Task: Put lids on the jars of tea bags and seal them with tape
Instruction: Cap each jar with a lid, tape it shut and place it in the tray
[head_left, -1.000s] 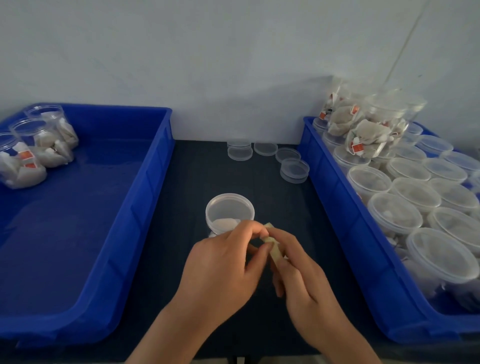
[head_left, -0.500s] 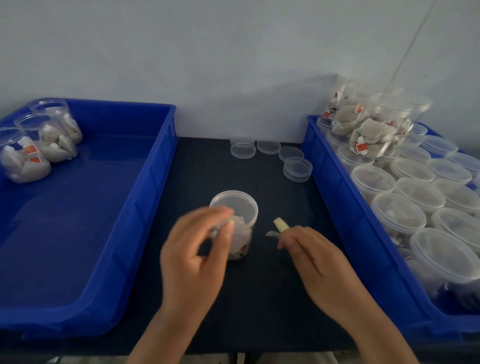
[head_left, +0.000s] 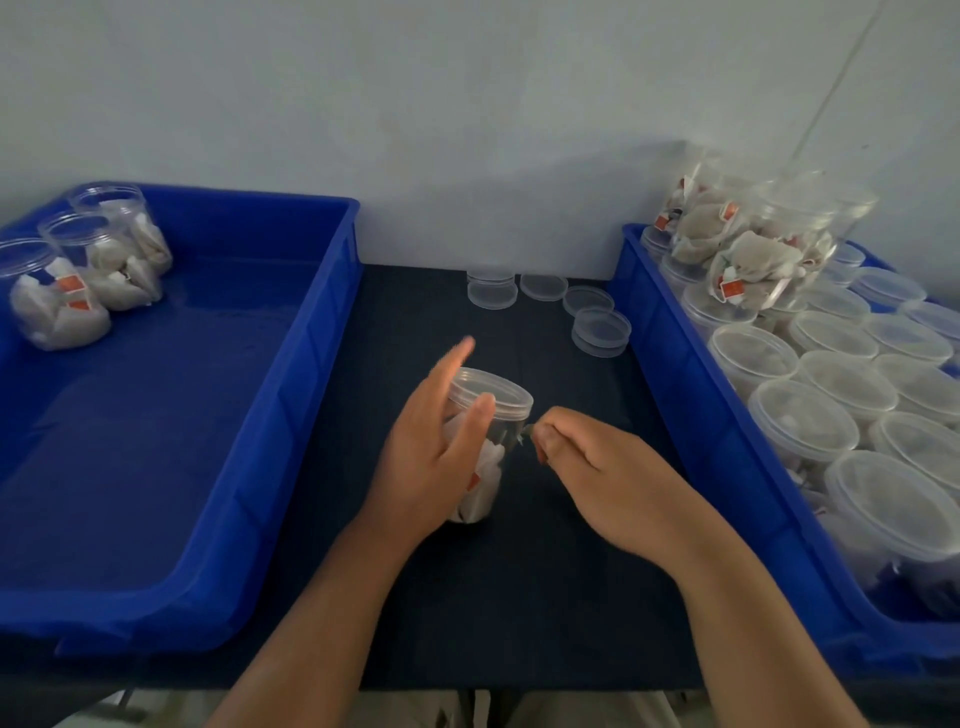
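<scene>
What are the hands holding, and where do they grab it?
The left hand holds the clear plastic lidded jar of tea bags by its side, below the lid. The right hand pinches a small tape piece, mostly hidden.

A left blue bin (head_left: 291, 441) and a right blue bin (head_left: 691, 415) are walling in the dark bench (head_left: 519, 597). Loose lids (head_left: 601, 331) are sitting at the back. A jar (head_left: 501, 397) is standing in the middle, and bare bench is showing behind it.
</scene>
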